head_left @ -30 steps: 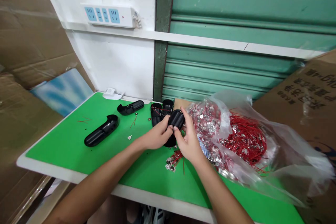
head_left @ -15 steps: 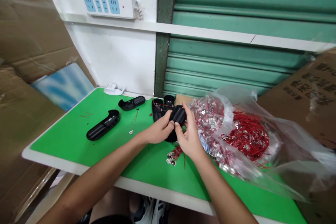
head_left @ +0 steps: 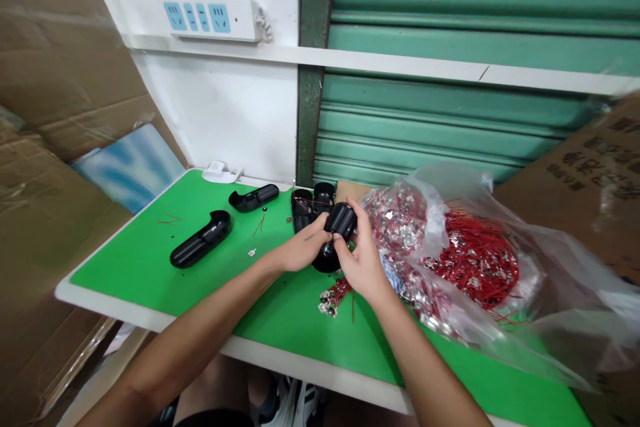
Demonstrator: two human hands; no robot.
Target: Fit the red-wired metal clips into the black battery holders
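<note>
Both my hands grip one black plastic housing (head_left: 341,219), held above the green tabletop. My left hand (head_left: 306,245) pinches its left side, and my right hand (head_left: 361,257) wraps round its right side and lower edge. Just behind and below are more black housings (head_left: 302,210), with a thin red wire across them. A glossy black rounded part (head_left: 327,259) shows under my hands. Close to my right wrist lies a small bunch of red wires with metal contact tabs (head_left: 330,299). The fingertips hide whatever small part may be between them.
Two curved black shells (head_left: 203,240) lie on the green table (head_left: 125,273) at left, near a loose metal tab (head_left: 252,253) and thin wires. An open clear plastic bag (head_left: 425,213) of red-wired contacts fills the right. Cardboard boxes (head_left: 65,67) flank the table; a power strip (head_left: 210,19) hangs on the wall.
The view has shifted slightly, moving the scene a little right. My hands keep their hold on the black housing, with only slight finger movement.
</note>
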